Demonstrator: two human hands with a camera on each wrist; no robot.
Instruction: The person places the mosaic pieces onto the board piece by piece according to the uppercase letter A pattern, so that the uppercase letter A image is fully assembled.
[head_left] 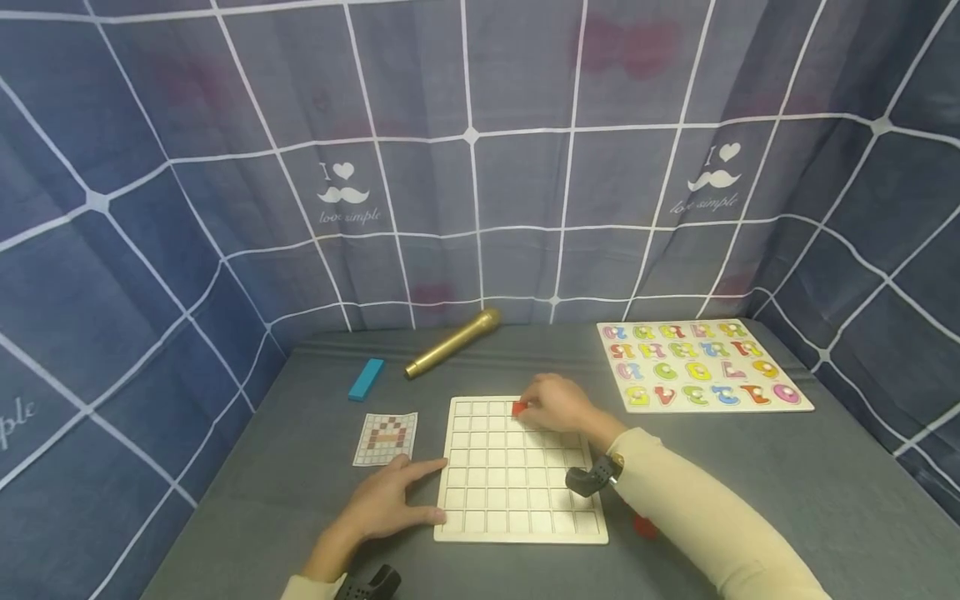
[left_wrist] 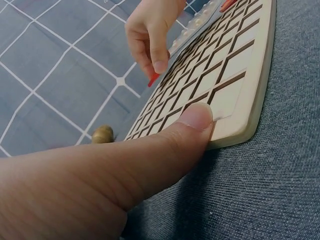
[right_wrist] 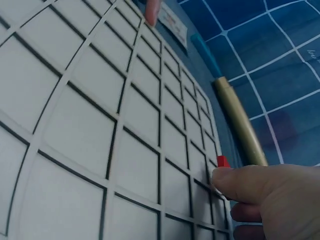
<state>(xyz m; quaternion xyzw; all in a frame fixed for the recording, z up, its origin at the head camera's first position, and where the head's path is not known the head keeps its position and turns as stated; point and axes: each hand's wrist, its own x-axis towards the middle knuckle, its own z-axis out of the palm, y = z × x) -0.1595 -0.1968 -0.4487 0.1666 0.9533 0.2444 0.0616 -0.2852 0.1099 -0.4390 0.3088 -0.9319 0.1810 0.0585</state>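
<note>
A pale wooden grid board lies on the grey cloth in front of me. At its far edge my right hand pinches a small red square tile between thumb and fingers, over the top row of cells; the tile also shows as a red edge in the right wrist view. My left hand rests at the board's left side, thumb and index finger extended against the rim. In the left wrist view its thumb presses on the board's corner.
A printed pattern card lies left of the board. Behind it are a teal block and a gold microphone-shaped stick. A number puzzle board sits at back right. Red pieces lie partly under the right forearm. A checked curtain encloses the table.
</note>
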